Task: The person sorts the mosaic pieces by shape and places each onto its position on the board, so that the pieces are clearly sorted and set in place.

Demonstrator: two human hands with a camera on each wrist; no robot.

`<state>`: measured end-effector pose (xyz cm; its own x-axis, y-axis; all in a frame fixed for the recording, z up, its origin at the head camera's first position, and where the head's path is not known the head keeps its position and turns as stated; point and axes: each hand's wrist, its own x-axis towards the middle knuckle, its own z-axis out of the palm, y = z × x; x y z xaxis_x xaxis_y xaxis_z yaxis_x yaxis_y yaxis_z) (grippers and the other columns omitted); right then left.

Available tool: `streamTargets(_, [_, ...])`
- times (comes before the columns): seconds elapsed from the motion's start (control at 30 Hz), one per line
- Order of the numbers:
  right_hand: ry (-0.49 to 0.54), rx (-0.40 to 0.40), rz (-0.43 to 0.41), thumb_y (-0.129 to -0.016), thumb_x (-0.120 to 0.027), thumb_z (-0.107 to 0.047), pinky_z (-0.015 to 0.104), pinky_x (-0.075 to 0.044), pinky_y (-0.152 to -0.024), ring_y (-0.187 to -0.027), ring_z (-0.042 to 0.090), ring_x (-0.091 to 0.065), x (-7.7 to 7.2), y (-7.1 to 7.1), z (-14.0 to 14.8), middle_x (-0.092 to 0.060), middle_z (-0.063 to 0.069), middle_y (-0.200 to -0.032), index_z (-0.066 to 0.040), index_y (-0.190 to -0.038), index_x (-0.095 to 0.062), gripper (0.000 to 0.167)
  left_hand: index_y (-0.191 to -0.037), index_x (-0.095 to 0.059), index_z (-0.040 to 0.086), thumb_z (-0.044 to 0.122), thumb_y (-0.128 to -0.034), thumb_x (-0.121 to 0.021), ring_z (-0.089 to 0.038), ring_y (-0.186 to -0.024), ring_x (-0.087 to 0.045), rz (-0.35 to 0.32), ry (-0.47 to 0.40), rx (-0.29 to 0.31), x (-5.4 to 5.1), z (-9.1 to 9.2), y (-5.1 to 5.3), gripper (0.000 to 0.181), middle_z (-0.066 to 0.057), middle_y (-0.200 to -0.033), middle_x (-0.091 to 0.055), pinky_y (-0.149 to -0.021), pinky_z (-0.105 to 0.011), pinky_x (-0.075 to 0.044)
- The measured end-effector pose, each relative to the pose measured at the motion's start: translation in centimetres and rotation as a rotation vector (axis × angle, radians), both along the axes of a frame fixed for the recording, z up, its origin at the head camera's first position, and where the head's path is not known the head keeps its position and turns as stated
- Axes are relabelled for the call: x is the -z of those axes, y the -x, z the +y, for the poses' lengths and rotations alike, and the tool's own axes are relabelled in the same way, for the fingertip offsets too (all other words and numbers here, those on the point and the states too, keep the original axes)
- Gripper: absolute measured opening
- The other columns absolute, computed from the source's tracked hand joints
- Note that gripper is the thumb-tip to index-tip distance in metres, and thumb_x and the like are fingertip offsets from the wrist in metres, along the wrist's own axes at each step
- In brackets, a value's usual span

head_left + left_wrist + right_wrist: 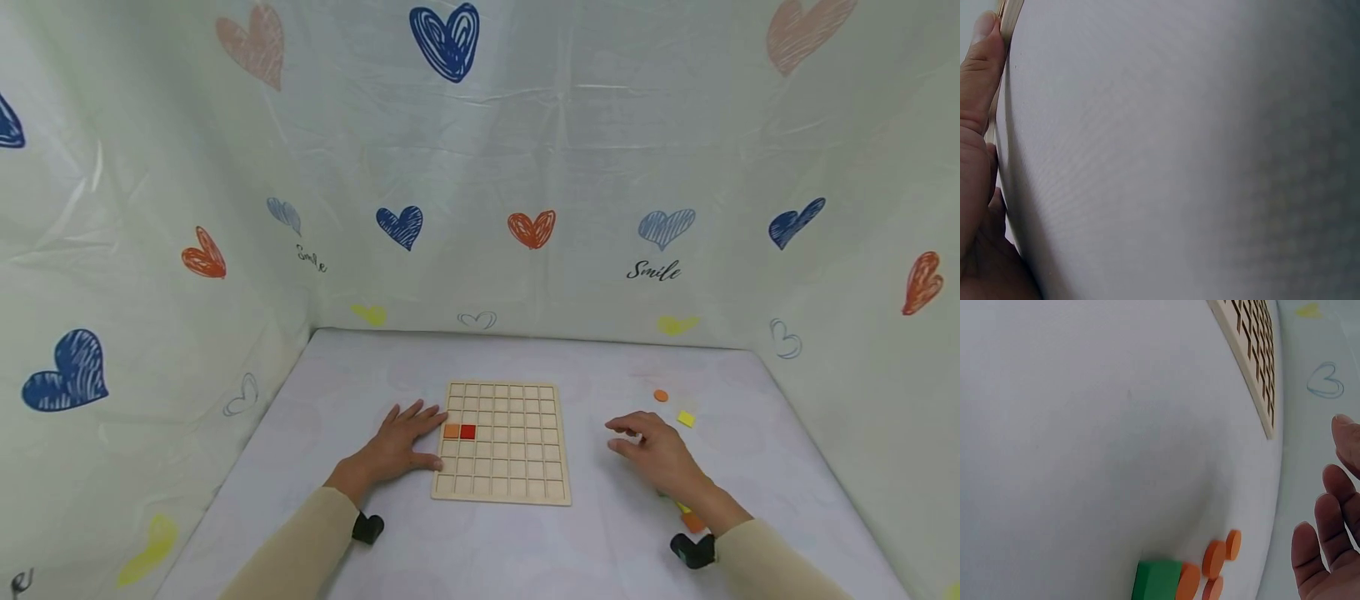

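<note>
A wooden grid board [517,450] lies flat on the table, with an orange square [452,431] and a red square [468,432] side by side in cells near its left edge. My left hand [401,446] spreads its fingers along that left edge, fingertips and thumb touching the frame. In the left wrist view the thumb [982,75] lies against the board's side. Right of the board, my right hand [656,454] hovers above the table, fingers loosely bent, thumb apart from them. Nothing shows between them in the right wrist view.
Beyond my right hand lie an orange disc [661,396] and a yellow square [686,418]. An orange piece [693,522] is partly hidden under that wrist. The right wrist view shows a green block [1157,580] beside several orange discs [1214,559]. Heart-printed curtains [600,167] surround the table.
</note>
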<state>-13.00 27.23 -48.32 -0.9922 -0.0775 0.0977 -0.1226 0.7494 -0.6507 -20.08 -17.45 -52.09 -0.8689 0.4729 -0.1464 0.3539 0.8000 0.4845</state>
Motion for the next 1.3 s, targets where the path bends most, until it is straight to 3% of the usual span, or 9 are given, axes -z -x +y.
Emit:
streamTargets(0.23, [-0.092,0.01,-0.012,-0.096,-0.079,-0.027,0.027,-0.053,-0.081,-0.104,0.017,-0.06,-0.3,-2.5,3.6,-0.071,-0.001,-0.121,-0.017,-0.125,-0.076,0.031,-0.161,-0.047,0.021,0.054,-0.0845,-0.083,-0.035,-0.163,-0.019,-0.001,-0.004,-0.01,0.0,0.1,0.0,0.09,-0.007,-0.17,-0.04,-0.133,-0.062,-0.004])
streamTargets(0.47, [-0.193,0.01,-0.037,-0.091,-0.084,-0.032,0.028,-0.055,-0.08,-0.105,0.019,-0.059,0.4,-4.9,6.3,-0.071,-0.005,-0.119,-0.019,-0.121,-0.076,0.034,-0.161,-0.047,0.022,0.055,-0.0844,-0.083,-0.035,-0.163,-0.019,0.009,-0.003,-0.005,0.3,-0.1,0.2,0.09,-0.007,-0.169,-0.04,-0.132,-0.062,-0.004])
streamTargets(0.63, [-0.221,0.042,-0.102,-0.087,-0.086,-0.043,0.026,-0.055,-0.08,-0.104,0.017,-0.059,1.6,-6.6,8.0,-0.069,-0.007,-0.121,-0.023,-0.12,-0.074,0.04,-0.161,-0.046,0.023,0.057,-0.0848,-0.082,-0.034,-0.164,-0.018,0.01,0.007,0.001,0.5,-0.1,0.3,0.091,-0.006,-0.17,-0.039,-0.133,-0.061,-0.004])
streamTargets(0.73, [-0.222,0.053,-0.182,-0.085,-0.086,-0.049,0.031,-0.056,-0.086,-0.109,0.019,-0.059,2.4,-7.3,8.8,-0.066,-0.003,-0.127,-0.023,-0.124,-0.072,0.049,-0.161,-0.046,0.023,0.057,-0.0849,-0.081,-0.034,-0.164,-0.018,0.009,0.012,0.002,0.5,0.0,0.3,0.091,-0.005,-0.17,-0.039,-0.133,-0.061,-0.004])
streamTargets(0.83, [-0.228,0.051,-0.276,-0.081,-0.086,-0.055,0.043,-0.056,-0.094,-0.116,0.025,-0.057,2.9,-7.7,9.3,-0.061,0.004,-0.133,-0.019,-0.133,-0.068,0.066,-0.162,-0.046,0.023,0.057,-0.0849,-0.081,-0.034,-0.164,-0.018,0.006,0.014,0.0,0.4,0.0,0.3,0.091,-0.005,-0.17,-0.039,-0.133,-0.061,-0.004])
streamTargets(0.93, [-0.252,0.044,-0.292,-0.078,-0.087,-0.058,0.046,-0.056,-0.095,-0.115,0.026,-0.055,3.4,-8.0,9.6,-0.059,0.007,-0.133,-0.015,-0.136,-0.065,0.075,-0.162,-0.046,0.023,0.057,-0.0848,-0.081,-0.034,-0.164,-0.018,0.007,0.015,-0.002,0.3,-0.1,0.3,0.091,-0.006,-0.17,-0.039,-0.133,-0.062,-0.004])
streamTargets(1.13, [-0.295,0.059,-0.2,-0.086,-0.084,-0.049,0.028,-0.053,-0.079,-0.1,0.016,-0.054,4.0,-7.8,9.6,-0.063,-0.003,-0.113,-0.013,-0.126,-0.069,0.056,-0.162,-0.045,0.022,0.059,-0.085,-0.08,-0.035,-0.164,-0.018,0.008,0.014,0.004,0.5,-0.3,0.3,0.092,-0.007,-0.17,-0.038,-0.132,-0.063,-0.004])
streamTargets(1.3, [-0.282,0.086,-0.166,-0.09,-0.083,-0.038,0.024,-0.046,-0.067,-0.088,0.015,-0.051,3.7,-6.8,9.8,-0.062,-0.002,-0.102,-0.009,-0.12,-0.07,0.044,-0.162,-0.045,0.022,0.059,-0.0852,-0.08,-0.035,-0.164,-0.018,0.008,0.009,0.011,0.5,-0.2,0.3,0.092,-0.006,-0.17,-0.038,-0.132,-0.063,-0.004])
